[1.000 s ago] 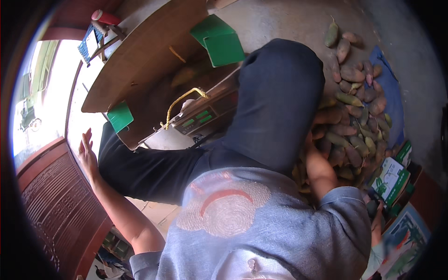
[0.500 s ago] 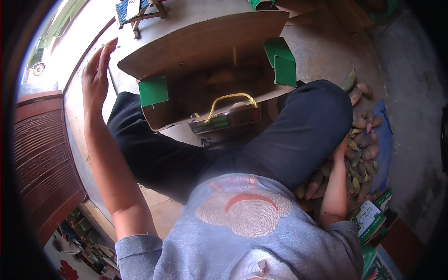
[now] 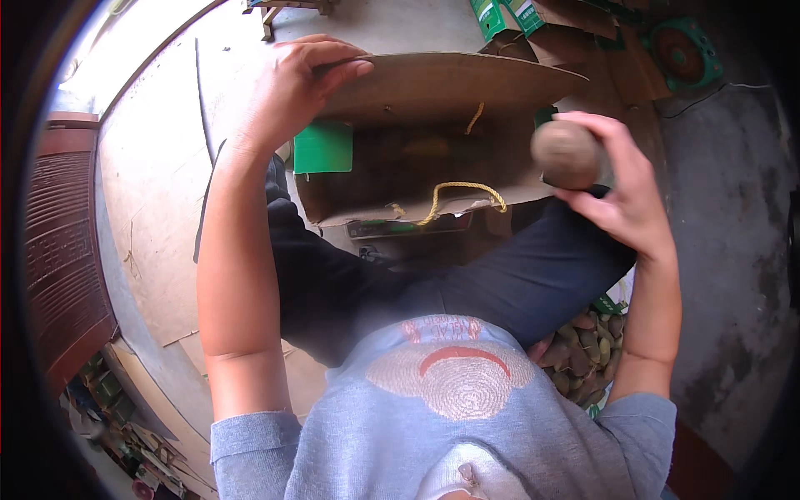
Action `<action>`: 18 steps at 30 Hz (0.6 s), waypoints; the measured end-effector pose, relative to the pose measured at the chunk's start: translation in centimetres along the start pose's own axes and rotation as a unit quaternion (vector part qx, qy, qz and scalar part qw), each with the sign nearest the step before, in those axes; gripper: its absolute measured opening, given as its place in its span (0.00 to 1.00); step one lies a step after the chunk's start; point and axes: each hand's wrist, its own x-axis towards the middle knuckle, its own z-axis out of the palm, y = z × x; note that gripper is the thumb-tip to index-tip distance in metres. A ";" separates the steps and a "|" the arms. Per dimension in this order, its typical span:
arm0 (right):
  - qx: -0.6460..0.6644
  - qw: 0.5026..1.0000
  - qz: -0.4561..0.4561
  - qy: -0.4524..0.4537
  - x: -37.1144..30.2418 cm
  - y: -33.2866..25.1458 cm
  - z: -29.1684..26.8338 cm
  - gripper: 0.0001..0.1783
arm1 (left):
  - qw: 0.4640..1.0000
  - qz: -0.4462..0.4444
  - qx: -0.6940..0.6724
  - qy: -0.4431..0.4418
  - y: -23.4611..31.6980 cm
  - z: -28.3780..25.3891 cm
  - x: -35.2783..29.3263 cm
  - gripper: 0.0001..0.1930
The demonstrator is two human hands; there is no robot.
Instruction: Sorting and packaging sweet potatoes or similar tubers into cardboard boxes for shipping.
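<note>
Head view, right hand: your right hand (image 3: 635, 200) has a round-ended brown tuber (image 3: 567, 156) at about two o'clock, thumb underneath and fingers over the top, so that grip is full.
Head view, left hand: up at eleven, your left hand (image 3: 287, 92) has thumb and fingers closed on the edge of the raised flap (image 3: 450, 77), near its left end.
Carton: open carton (image 3: 517, 193) at twelve, between your legs, yellow rope handle (image 3: 467, 184) on the near side, green side flap (image 3: 323, 148) at eleven.
Tuber pile: more of them in a pile (image 3: 583, 354) at four, past your leg.
Slip risk: imo the tuber is the one to watch. It's smooth, roundish and out toward your fingertips, so a loose thumb could drop it.
Flap risk: you've only got the flap by its edge, so if that pinch gives, it could flop over the opening or bump your other hand.
Snag risk: that rope loop stands up at the near rim and could catch a finger.
Base risk: the carton seems to sit over a dark device (image 3: 392, 229), so a knock on the wall might shift it.
Hard to see: tuber's blurry and its far end points away. Can't tell if it's above the opening or just beside the right end. Carton's inside is dark, just a faint yellowish patch. Device is mostly covered, your leg and sleeve cut off the pile, and your left fingertips behind the flap are hidden.
</note>
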 end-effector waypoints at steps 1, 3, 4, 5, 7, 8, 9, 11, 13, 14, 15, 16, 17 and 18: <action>-0.005 0.998 -0.035 -0.061 1.7 0.3 1.7 0.38 | 1.000 -0.008 0.010 -0.004 0.2 -0.2 -0.2 0.13; -0.007 0.987 -0.026 -0.156 4.1 1.0 5.7 0.35 | 1.000 -0.015 0.018 -0.008 0.6 -0.4 -0.4 0.12; -0.019 0.981 -0.035 -0.190 4.8 1.7 7.7 0.34 | 1.000 -0.007 0.010 -0.004 0.8 -0.4 -0.5 0.12; -0.045 0.971 -0.038 -0.230 5.4 2.3 9.4 0.34 | 1.000 0.001 0.003 -0.001 0.8 -0.4 -0.5 0.12; -0.117 0.936 -0.003 -0.332 6.5 3.8 13.1 0.36 | 1.000 0.009 0.004 0.001 0.3 -0.2 -0.6 0.12; -0.145 0.915 0.006 -0.377 6.9 3.9 14.4 0.36 | 1.000 0.018 0.005 0.003 0.1 -0.1 -0.6 0.12; -0.172 0.892 0.017 -0.419 7.0 4.2 15.4 0.37 | 1.000 0.020 0.004 0.003 0.0 -0.1 -0.5 0.12; -0.165 0.902 0.030 -0.398 6.4 5.5 17.0 0.33 | 1.000 0.023 -0.007 0.001 0.0 -0.1 -0.3 0.12; -0.157 0.912 0.043 -0.377 5.5 6.9 17.0 0.29 | 1.000 0.023 -0.007 0.001 0.1 -0.2 0.0 0.12; -0.136 0.938 0.014 -0.319 5.7 6.3 15.7 0.28 | 1.000 0.017 -0.005 0.002 0.1 -0.4 -0.2 0.11; -0.118 0.959 -0.011 -0.258 6.1 5.7 13.9 0.27 | 1.000 0.019 -0.008 0.001 0.0 -0.4 0.0 0.11; -0.094 0.965 0.006 -0.243 6.6 4.6 11.9 0.25 | 1.000 0.023 0.001 0.003 -0.2 -0.4 0.1 0.11; -0.059 0.972 0.007 -0.227 6.5 4.2 10.3 0.24 | 1.000 0.026 0.010 0.007 -0.3 -0.4 0.1 0.11; -0.031 0.982 0.006 -0.186 6.1 3.8 8.9 0.23 | 1.000 0.027 0.009 0.005 -0.4 -0.2 0.0 0.11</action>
